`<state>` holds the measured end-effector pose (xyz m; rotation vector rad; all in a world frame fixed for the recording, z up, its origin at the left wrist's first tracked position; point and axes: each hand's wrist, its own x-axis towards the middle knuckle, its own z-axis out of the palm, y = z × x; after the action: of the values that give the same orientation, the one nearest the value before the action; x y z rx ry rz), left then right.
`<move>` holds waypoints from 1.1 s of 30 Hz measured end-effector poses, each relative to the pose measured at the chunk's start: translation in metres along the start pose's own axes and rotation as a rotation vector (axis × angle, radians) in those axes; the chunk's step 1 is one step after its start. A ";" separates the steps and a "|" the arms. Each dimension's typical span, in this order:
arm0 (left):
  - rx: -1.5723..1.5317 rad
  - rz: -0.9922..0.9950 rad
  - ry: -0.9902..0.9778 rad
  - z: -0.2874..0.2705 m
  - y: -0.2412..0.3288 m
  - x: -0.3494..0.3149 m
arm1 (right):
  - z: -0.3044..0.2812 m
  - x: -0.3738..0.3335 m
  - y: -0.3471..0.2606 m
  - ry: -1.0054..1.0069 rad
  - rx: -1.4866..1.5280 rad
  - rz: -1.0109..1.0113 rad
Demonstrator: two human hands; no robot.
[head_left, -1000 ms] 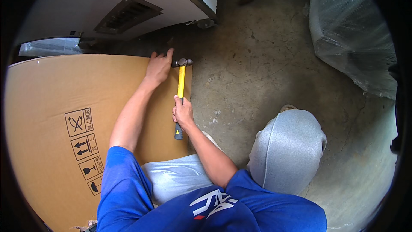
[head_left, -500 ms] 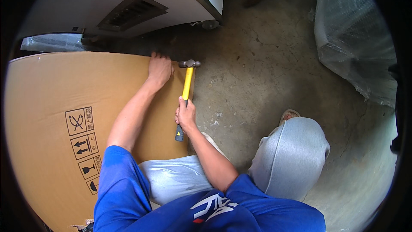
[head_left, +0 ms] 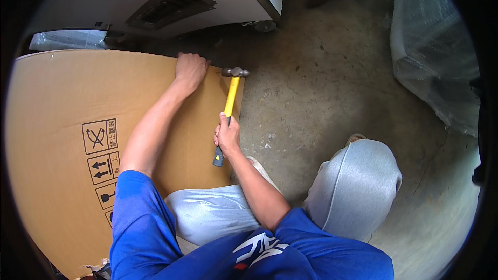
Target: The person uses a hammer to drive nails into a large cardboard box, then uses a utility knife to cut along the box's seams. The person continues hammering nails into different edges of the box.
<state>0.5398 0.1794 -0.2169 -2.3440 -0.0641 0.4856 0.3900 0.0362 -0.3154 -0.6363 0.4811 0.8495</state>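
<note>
L hand (head_left: 191, 69) lies over far edge of big cardboard (head_left: 62, 88), fingertips hidden, can't tell if gripping; R hand (head_left: 227, 135) wraps round hammer (head_left: 232, 96) by its dark grip, hammer head nr cardboard's far R corner. Step's prob. bracing the edge w/ hammer at the ready; next move calls for L fingers clear of the head.

Passage exists over the concrete floor (head_left: 311, 93) between the cardboard carton (head_left: 57, 103) and the plastic-wrapped load (head_left: 433, 57). Obstructions: ball-peen hammer (head_left: 232, 96) at the carton's far right corner, vented panel (head_left: 104, 2) beyond its far edge, bent right knee (head_left: 360, 186) nearside.
</note>
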 end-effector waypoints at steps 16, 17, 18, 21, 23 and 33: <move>0.011 0.021 0.014 0.004 0.000 -0.003 | -0.002 -0.003 0.003 0.174 0.015 -0.058; 0.010 0.016 0.012 0.002 0.000 -0.002 | -0.001 -0.005 0.004 0.244 0.082 -0.087; 0.009 0.010 0.011 0.001 0.000 0.001 | -0.003 0.003 0.002 0.242 0.129 -0.153; 0.007 0.005 0.008 0.002 0.000 0.000 | 0.003 0.003 0.001 0.279 0.191 -0.181; 0.003 -0.002 0.016 0.004 0.000 -0.002 | 0.005 -0.002 0.005 0.161 0.079 -0.073; -0.029 -0.002 0.023 0.006 -0.002 -0.002 | -0.005 0.007 0.016 0.342 0.199 -0.217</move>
<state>0.5359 0.1845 -0.2188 -2.3772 -0.0633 0.4601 0.3803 0.0442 -0.3287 -0.6389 0.7804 0.4799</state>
